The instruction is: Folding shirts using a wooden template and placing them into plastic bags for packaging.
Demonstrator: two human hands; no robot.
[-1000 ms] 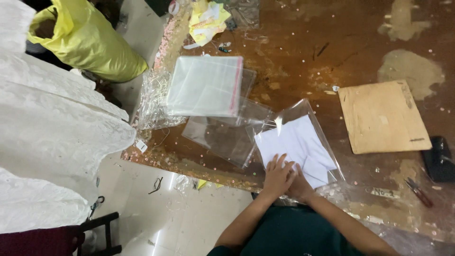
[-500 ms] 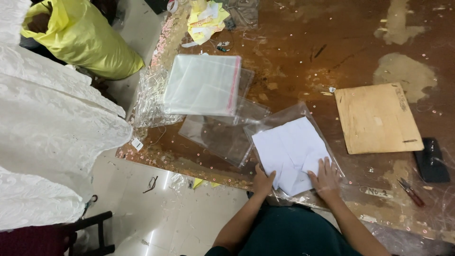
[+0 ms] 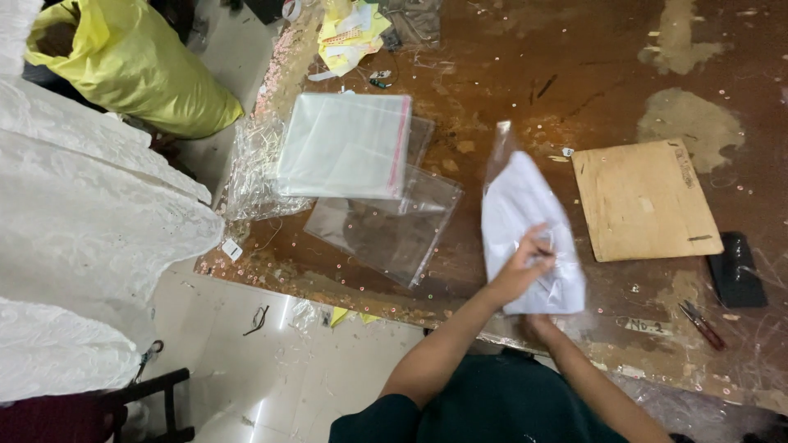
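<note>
— Left hand point(image 3: 522, 267)?
— Fingers clamped on the bagged white cloth point(image 3: 529, 234), at its front face, thumb side pressing the clear wrap.

— Right hand point(image 3: 542, 326)?
— Mostly hidden under the lower edge of the same package; cannot tell how the fingers lie.

— Place of the package?
— Lifted above the brown table point(image 3: 574, 74), tilted, top end pointing away, just left of the wooden board point(image 3: 646, 198).

— Nearby?
— Empty clear bags point(image 3: 386, 221) flat on the table to the left, a stack of bags point(image 3: 345, 146) beyond. Scissors point(image 3: 700, 324) near the right edge.
</note>
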